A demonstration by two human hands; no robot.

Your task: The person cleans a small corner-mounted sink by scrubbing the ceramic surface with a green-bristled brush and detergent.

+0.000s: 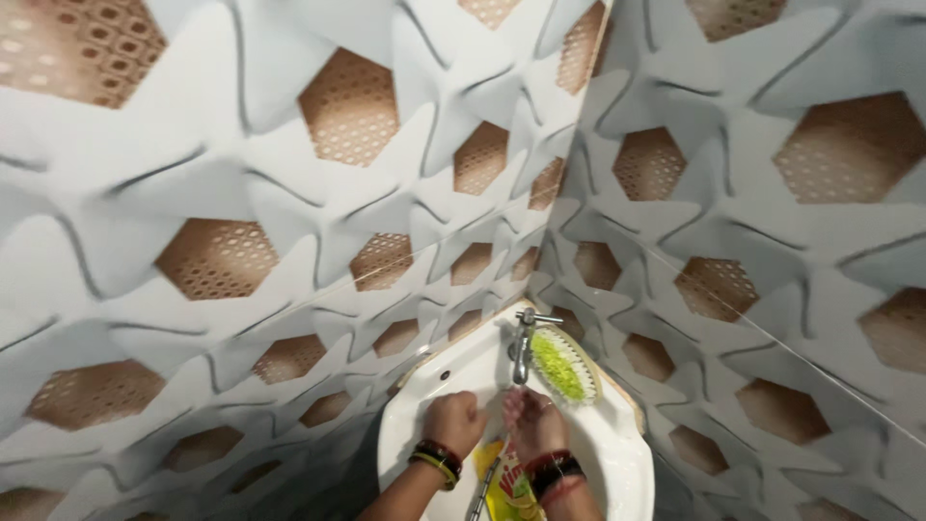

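Overhead, hexagon-patterned wall tiles (347,106) are seen meeting in a corner above a white washbasin (617,463). A green-bristled brush (562,365) is laid on the rim beside the steel tap (522,349). Under the spout, the right hand (533,422) is held loosely cupped, empty; the left hand (453,422) is curled beside it, its grip unclear.

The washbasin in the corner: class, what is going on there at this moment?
A person stands at a white washbasin set in the corner of two tiled walls. Both hands are held over the bowl below the metal tap: the left hand is closed in a loose fist, and the right hand is right under the spout. Bangles sit on both wrists. A scrubbing brush with green bristles rests on the rim beside the tap. Something yellow lies lower in the bowl; what it is cannot be told.
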